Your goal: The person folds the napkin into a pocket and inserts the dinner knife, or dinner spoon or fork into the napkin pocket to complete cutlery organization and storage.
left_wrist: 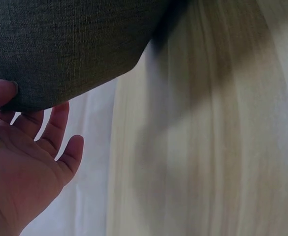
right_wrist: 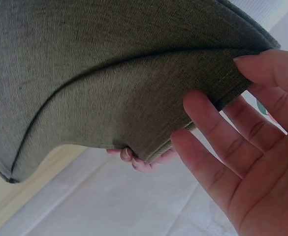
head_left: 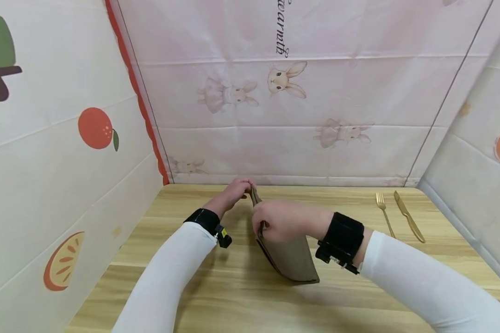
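Note:
A brown-grey woven cloth (head_left: 291, 261) with hemmed edges stands raised over the table, folded into layers, its lower edge slanting toward the front. At its far corner my left hand (head_left: 234, 192) holds the edge. The left wrist view shows that thumb and the fingers pinching a corner, with the little finger free. Nearer the front, my right hand (head_left: 281, 219) grips the upper edge. In the right wrist view, the thumb of my right hand (right_wrist: 267, 167) lies on one side of the cloth (right_wrist: 99, 103) and some fingers are behind it; a curved fold runs across it.
A gold fork (head_left: 383, 210) and a gold knife (head_left: 408, 215) lie side by side at the right of the wood-grain table (head_left: 216, 296). A pink rabbit-print sheet (head_left: 250, 152) closes off the back. Fruit-print panels (head_left: 121, 194) stand along both sides.

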Demonstrator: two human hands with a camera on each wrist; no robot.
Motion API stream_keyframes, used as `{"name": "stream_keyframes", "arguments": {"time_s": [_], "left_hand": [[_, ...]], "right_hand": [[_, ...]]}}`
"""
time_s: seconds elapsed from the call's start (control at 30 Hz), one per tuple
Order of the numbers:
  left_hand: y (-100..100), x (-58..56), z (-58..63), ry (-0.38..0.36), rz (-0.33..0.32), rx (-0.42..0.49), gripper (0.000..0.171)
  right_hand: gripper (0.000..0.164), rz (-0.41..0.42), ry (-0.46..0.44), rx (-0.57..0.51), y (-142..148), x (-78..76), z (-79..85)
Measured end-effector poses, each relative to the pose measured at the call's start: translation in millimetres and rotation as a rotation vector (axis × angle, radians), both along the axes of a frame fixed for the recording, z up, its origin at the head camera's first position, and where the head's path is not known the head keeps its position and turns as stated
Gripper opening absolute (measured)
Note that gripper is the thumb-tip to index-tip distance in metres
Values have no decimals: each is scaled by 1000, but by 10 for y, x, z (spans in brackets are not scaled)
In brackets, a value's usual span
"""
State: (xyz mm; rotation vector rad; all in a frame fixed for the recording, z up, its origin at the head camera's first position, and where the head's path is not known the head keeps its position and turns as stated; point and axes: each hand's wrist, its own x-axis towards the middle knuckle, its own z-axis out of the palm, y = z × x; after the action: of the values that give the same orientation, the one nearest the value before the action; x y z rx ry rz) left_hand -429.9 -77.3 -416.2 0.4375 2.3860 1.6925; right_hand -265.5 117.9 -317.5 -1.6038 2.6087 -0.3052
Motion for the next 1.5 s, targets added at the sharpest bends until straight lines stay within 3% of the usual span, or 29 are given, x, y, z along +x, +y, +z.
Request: {"name": "stream_keyframes", "arguments": {"time_s": [0.33,0.6,1.0,1.5], "left_hand": [[-117,-16,165,-11,74,-20,27],[-277,-45,311,-2,99,25,30],[-506,59,650,37,132,24,31],[-821,94,955,73,172,-68,30]], "right_hand": [[29,22,-67,-12,-226,-86,202],[25,34,-17,-13,-388,-75,305],[25,50,25,-85,-469,-78,440],[23,65,55,-128,-745,-50,624]]}}
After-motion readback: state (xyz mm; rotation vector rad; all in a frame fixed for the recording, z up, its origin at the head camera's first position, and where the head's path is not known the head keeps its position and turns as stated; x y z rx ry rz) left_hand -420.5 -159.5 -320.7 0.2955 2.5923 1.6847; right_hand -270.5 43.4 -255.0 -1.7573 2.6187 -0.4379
